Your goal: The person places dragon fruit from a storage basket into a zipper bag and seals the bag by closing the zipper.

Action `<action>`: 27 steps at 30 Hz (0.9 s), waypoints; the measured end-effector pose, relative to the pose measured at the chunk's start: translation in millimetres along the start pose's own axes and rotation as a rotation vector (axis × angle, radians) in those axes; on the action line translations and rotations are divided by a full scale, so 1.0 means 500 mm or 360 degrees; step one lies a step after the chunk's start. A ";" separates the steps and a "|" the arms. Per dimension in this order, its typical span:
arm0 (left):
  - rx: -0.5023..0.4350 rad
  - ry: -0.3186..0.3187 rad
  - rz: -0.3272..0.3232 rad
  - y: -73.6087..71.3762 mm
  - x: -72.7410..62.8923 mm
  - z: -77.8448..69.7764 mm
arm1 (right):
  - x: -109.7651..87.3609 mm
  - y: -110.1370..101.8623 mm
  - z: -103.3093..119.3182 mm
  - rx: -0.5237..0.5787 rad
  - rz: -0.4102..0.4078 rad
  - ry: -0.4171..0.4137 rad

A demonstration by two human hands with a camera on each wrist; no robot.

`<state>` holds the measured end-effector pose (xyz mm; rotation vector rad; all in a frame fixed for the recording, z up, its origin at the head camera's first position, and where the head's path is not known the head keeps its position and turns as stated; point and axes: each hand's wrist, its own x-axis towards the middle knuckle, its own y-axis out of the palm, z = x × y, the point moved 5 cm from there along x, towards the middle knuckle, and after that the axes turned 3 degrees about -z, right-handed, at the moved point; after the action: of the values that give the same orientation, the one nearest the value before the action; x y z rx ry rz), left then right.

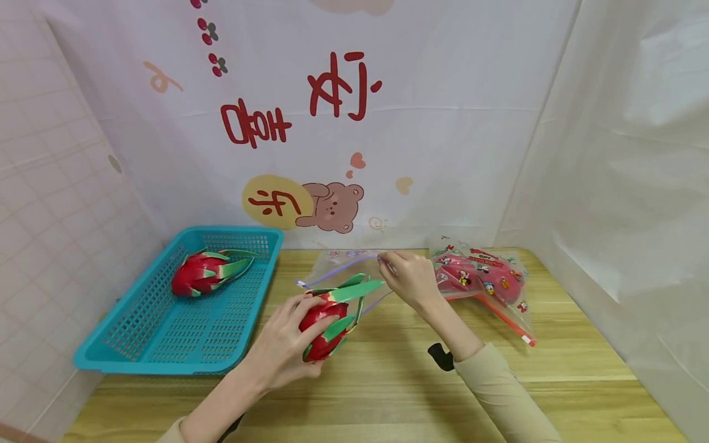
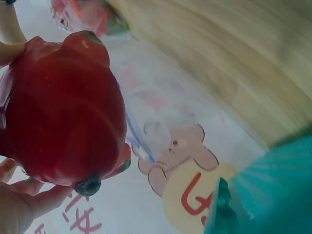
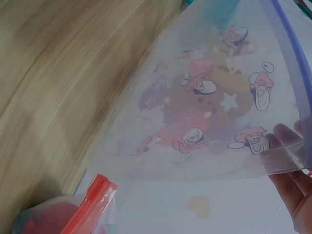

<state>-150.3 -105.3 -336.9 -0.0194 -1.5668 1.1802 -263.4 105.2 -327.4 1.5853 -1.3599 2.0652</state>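
Observation:
My left hand [image 1: 279,347] grips a red dragon fruit [image 1: 317,348] with green leafy tips. In the head view those leaves point towards the opening of a clear zip bag [image 1: 338,263]. The bag has a purple zip strip and printed cartoon figures. At its right corner, my right hand [image 1: 411,278] pinches the edge by the zip, and the mouth is spread apart. The right wrist view shows the bag's clear side [image 3: 195,112] hanging from the fingers. Close up in the left wrist view, the dragon fruit's [image 2: 63,112] dark stem end faces the camera.
A blue plastic basket [image 1: 149,368] stands at the left with another dragon fruit [image 1: 200,275] lying in it. Behind my right hand lies a printed zip bag [image 1: 501,280] with an orange-red slider strip and pinkish-red contents. A white wall sheet [image 1: 443,154] rises behind the wooden table [image 1: 388,394].

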 end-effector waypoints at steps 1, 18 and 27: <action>0.0002 -0.0004 0.0016 0.006 0.000 -0.003 | 0.000 0.000 0.001 0.0001 -0.0001 0.0003; -0.0011 -0.0167 0.0126 0.040 0.009 -0.004 | -0.012 -0.009 0.010 0.0032 -0.0005 -0.0038; 0.0054 -0.0262 0.0194 0.055 0.008 -0.001 | -0.011 -0.014 0.027 0.0055 0.0013 -0.0076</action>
<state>-166.4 -89.1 -352.6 0.0053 -1.7088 1.3315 -247.5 101.0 -328.4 1.6556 -1.3555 2.0793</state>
